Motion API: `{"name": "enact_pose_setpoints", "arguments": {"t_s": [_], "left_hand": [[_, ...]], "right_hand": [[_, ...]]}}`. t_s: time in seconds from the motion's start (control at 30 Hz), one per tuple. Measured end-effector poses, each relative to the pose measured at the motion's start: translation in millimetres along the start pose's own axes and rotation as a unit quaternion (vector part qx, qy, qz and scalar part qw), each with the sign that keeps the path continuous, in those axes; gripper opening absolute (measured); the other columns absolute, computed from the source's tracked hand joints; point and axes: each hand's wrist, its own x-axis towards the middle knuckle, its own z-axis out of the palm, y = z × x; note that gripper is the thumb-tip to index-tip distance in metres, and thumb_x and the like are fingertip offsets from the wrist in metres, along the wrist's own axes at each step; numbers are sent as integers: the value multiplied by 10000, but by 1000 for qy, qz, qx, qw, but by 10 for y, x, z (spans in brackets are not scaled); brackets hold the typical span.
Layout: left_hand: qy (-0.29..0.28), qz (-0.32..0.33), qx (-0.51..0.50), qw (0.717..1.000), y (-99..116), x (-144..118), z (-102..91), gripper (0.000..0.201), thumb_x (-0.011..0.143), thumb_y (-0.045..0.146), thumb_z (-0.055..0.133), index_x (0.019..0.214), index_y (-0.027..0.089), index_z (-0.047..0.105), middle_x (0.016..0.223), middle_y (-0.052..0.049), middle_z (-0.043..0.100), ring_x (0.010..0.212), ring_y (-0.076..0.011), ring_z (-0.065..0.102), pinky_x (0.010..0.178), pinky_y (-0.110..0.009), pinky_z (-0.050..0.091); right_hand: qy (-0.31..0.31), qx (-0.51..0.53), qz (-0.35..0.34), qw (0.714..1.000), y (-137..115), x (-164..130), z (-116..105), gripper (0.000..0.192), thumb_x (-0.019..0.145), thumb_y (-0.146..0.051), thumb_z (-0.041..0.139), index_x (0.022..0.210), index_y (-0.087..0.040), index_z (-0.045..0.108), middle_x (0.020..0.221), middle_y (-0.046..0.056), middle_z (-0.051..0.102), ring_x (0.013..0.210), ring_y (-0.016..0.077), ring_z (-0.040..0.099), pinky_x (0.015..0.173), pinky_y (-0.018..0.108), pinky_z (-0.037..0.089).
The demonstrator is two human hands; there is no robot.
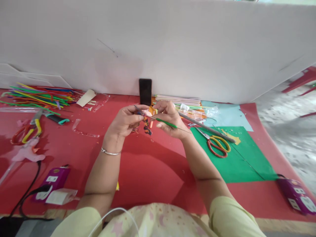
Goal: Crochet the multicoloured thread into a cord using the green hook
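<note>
My left hand [125,121] is closed in a pinch on a small dark blue and orange piece [147,126] that looks like yarn work and hangs below the fingertips. In my right hand [169,119] lies a slim crochet hook [166,122] with a green grip. Its thin metal shaft points left to the piece, and the other end sticks out past my palm. Both hands are raised over the red table, close together. Fingers cover part of the piece, so its exact form is hidden.
A phone [145,92] leans upright against the white board [158,42]. Coloured pipe cleaners [41,95], pliers [37,123] and a pink glue gun [29,151] lie left. Right are scissors [217,144] on a green sheet [243,164]. Purple power strips [55,176] flank the table [153,174].
</note>
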Motion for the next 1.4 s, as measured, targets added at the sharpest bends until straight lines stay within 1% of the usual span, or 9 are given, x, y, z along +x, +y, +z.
{"name": "enact_pose_setpoints", "arguments": {"t_s": [0.17,0.3,0.53,0.7,0.9,1.03,1.2,1.3,1.4], "left_hand": [[-2,19,-11,1000,-13,6,-11,391,620,112,950,1005,181,939,562,47,588,408,-21,291,437,-220,146],[-25,8,-28,999,-2,4,-34,378,640,116,944,1014,173,942,587,27,620,420,-20,297,444,-227,130],[-23,-3,-19,1000,22,-3,-79,394,641,115,930,1029,182,953,543,49,559,429,-24,277,453,-232,125],[-22,-7,-19,1000,24,-1,-100,377,641,123,922,1014,169,957,521,52,522,431,-23,265,458,-226,121],[-19,-13,-13,1000,54,-5,-96,386,616,102,893,990,173,959,611,-2,658,444,-21,319,453,-209,166],[-18,-9,-1,1000,39,-3,-118,375,622,118,877,985,162,961,635,-17,685,444,-18,340,456,-207,194],[-22,-1,21,1000,2,-2,-109,381,627,121,881,995,175,960,721,-41,758,444,-28,388,438,-212,224],[-20,24,27,999,-9,-2,-45,389,626,104,912,999,204,960,764,-39,791,463,-39,424,440,-215,264],[-12,56,29,998,-21,2,37,360,622,113,943,967,216,953,831,-57,831,561,-102,599,507,-242,433]], "right_hand": [[39,-51,-35,997,40,-31,121,620,1138,-779,507,1291,-268,823,1343,145,608,1193,299,643,896,446,641],[50,-92,-61,993,56,-49,122,593,1158,-747,489,1313,-274,811,1356,143,610,1184,281,661,861,415,633],[10,-136,-61,989,42,-33,30,591,1144,-759,509,1292,-282,825,1371,142,652,1138,276,688,921,447,643],[5,-135,-78,988,26,-14,-6,557,1154,-727,529,1292,-275,824,1386,146,656,1176,288,697,914,443,653],[-1,-116,-107,987,-3,4,-36,563,1177,-683,515,1313,-228,818,1382,157,653,1212,293,684,928,438,657],[-10,-37,-62,997,-16,5,-68,559,1167,-690,550,1281,-227,842,1392,147,642,1193,289,676,948,469,660],[-2,150,18,989,-55,39,1,520,1156,-660,611,1097,-219,879,1371,125,626,1124,244,661,941,433,651],[29,278,133,951,-81,59,187,575,1140,-703,615,984,-196,837,1277,116,656,981,186,657,748,311,598],[73,415,237,875,-110,86,385,599,1050,-820,676,1096,-228,754,959,39,688,748,145,595,582,247,472]]}}
